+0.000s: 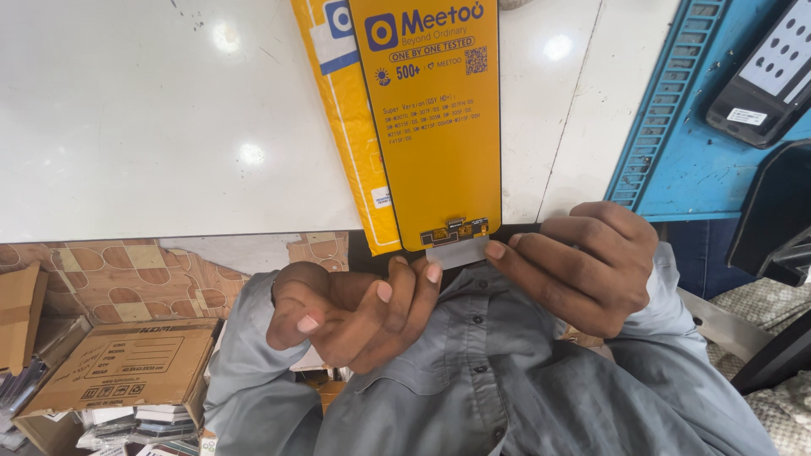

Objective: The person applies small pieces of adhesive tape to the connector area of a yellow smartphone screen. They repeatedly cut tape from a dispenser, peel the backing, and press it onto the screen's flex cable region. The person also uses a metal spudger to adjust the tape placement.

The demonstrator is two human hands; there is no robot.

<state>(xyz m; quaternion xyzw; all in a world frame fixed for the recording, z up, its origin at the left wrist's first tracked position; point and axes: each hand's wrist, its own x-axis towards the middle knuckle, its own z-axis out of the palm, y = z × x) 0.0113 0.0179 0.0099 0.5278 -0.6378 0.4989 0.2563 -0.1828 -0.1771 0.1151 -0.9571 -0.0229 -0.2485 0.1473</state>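
Over a grey shirt (pixel 507 371), the left hand (pixel 355 308) and right hand (pixel 574 266) pinch the grey tab (pixel 456 251) at the near end of a yellow phone screen panel (pixel 435 118). The panel overhangs the white table's (pixel 127 127) near edge, its long axis running away from the person. A yellow padded envelope (pixel 342 110) lies beneath, a blue mat (pixel 701 160) to the right.
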